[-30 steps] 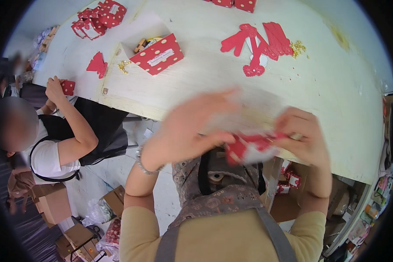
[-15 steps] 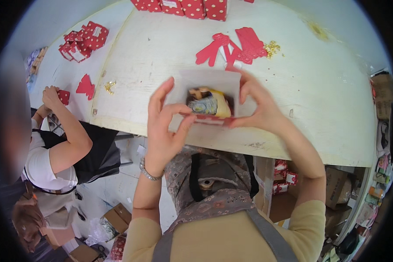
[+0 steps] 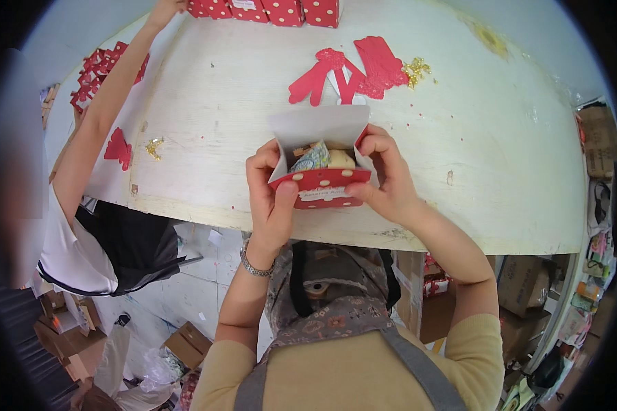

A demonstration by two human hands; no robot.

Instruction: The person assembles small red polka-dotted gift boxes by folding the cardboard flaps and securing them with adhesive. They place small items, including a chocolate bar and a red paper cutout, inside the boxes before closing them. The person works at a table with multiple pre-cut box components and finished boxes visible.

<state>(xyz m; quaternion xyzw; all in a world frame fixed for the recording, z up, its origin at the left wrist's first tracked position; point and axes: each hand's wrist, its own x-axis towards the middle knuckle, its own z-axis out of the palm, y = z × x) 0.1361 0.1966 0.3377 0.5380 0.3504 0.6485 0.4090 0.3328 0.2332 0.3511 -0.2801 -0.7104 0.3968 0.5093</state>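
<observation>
Between my hands is a small red gift box with cream dots and a pale label on its front. Its top stands open, and the white inner flap rises at the back. Inside lie small packets, one blue-patterned and one cream; their lower parts are hidden. My left hand grips the left side, thumb on the front face. My right hand holds the right side, its thumb also pressed on the front. The box is just over the near edge of the white table.
Beyond the box lie red die-cut paper strips and gold fasteners. Finished dotted boxes line the far edge. At left, a co-worker's arm stretches past more boxes, red paper pieces and gold fasteners.
The box has tilted so its labelled front shows, and both my thumbs now rest on that face. The co-worker's arm has swung from the near table edge to the far row of boxes.
</observation>
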